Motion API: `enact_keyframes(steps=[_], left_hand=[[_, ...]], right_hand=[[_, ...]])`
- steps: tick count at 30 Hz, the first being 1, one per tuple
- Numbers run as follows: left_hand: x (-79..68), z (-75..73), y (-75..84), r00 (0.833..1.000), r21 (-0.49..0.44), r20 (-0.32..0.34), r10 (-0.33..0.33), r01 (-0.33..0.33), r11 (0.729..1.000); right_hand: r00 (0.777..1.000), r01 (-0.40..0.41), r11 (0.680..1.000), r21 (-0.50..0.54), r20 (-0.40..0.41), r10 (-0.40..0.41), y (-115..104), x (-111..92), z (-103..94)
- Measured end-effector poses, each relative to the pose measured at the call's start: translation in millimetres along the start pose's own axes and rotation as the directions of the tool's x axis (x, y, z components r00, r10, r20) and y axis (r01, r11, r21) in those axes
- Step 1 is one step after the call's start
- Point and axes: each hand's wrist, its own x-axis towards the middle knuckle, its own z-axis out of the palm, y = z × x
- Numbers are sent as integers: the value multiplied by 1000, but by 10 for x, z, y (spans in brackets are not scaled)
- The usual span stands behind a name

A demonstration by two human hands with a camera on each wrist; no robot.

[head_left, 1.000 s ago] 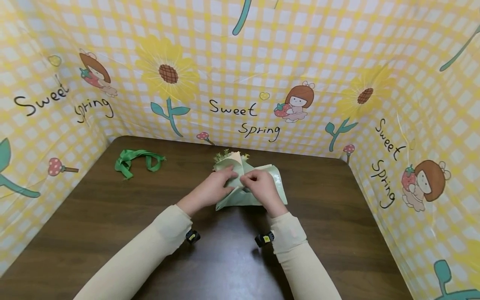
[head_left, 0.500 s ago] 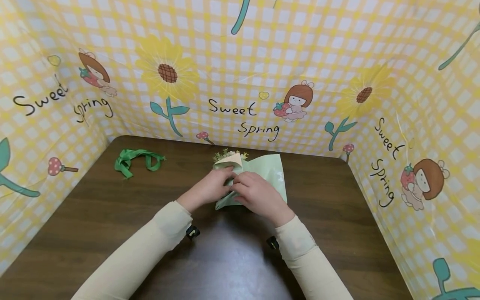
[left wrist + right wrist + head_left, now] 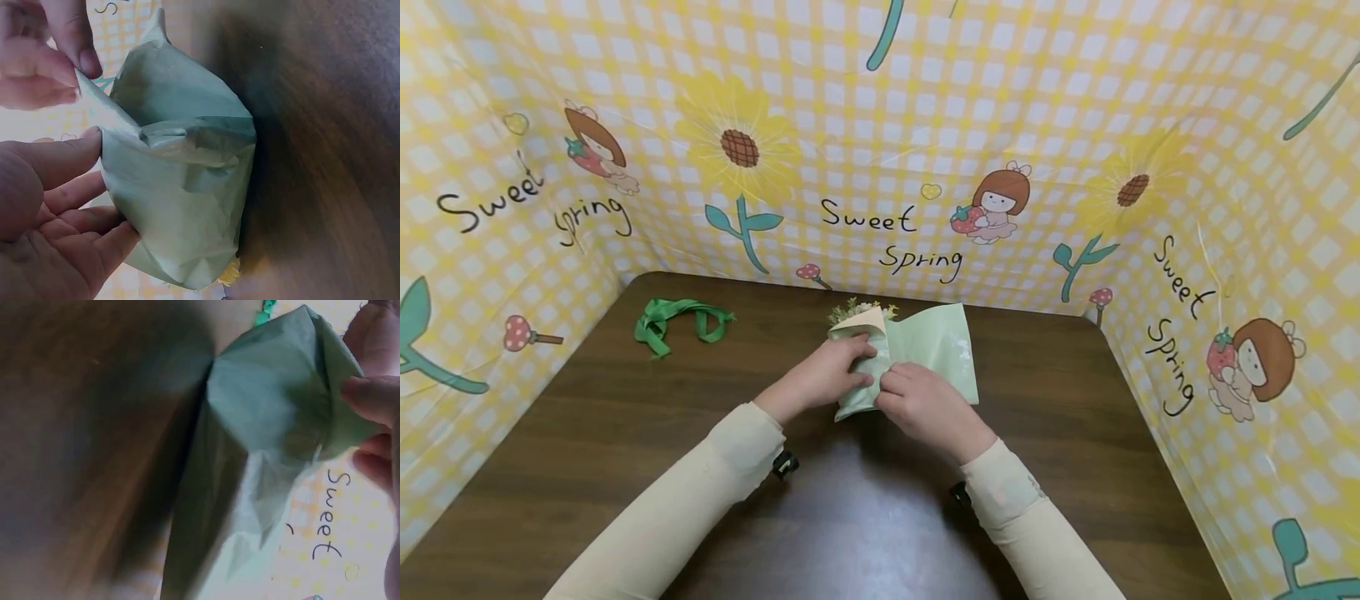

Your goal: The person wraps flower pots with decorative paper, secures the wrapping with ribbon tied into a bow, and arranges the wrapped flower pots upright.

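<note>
A small bunch of flowers (image 3: 842, 312) lies near the table's back edge, wrapped in pale green wrapping paper (image 3: 936, 342). Only the tips of greenery and small yellow blooms show above the folded paper. My left hand (image 3: 827, 371) holds the wrapped side, thumb and fingers pressed around the paper (image 3: 181, 206). Close to it, my right hand (image 3: 932, 410) pinches a paper edge between thumb and fingers, as the right wrist view shows at the thumb (image 3: 369, 400). One flap of paper stands spread out to the right. The stems are hidden inside.
A loose green ribbon (image 3: 658, 321) lies crumpled on the dark wooden table (image 3: 587, 433) at the back left. Around the table, a yellow checked cloth (image 3: 880, 150) with printed flowers forms walls at the back and both sides.
My right hand has moved slightly right and toward me along the paper. The right paper flap, folded over before, now stands spread out. My left hand has stayed on the wrap.
</note>
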Motion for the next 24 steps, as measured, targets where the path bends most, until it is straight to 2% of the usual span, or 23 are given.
enact_keyframes(steps=[2,4,5,8,10,11,12,14,18,19,22,24], left_hand=[[-4,14,-1,1000,18,-1,20,-20,1000],[-7,27,0,999,34,-2,39,-39,999],[-8,31,3,999,41,-2,47,-46,998],[-8,50,7,998,57,1,57,-57,997],[-10,60,11,998,71,9,61,-62,996],[-11,65,13,998,82,13,63,-64,995],[-13,72,14,998,94,15,67,-68,993],[-22,94,19,997,123,17,73,-75,990],[-56,144,46,991,222,-28,131,-121,967],[-68,155,58,987,250,-46,152,-136,959],[-95,176,92,972,314,-96,213,-173,934],[-117,179,116,966,338,-115,230,-179,924]], right_hand=[[994,-108,986,123,11,108,63,10,-15],[965,-260,936,238,22,263,154,44,-25],[937,-344,897,277,33,348,205,73,-27],[823,-555,763,332,88,561,373,192,3],[755,-646,688,331,140,641,480,285,50],[732,-674,665,321,170,660,529,332,78],[720,-690,655,308,195,666,575,377,106],[712,-702,661,266,236,661,649,458,163],[729,-684,693,228,260,633,736,628,226],[727,-685,690,233,261,635,748,669,237],[697,-716,636,287,265,666,788,775,241],[659,-748,578,326,272,701,822,815,241]])
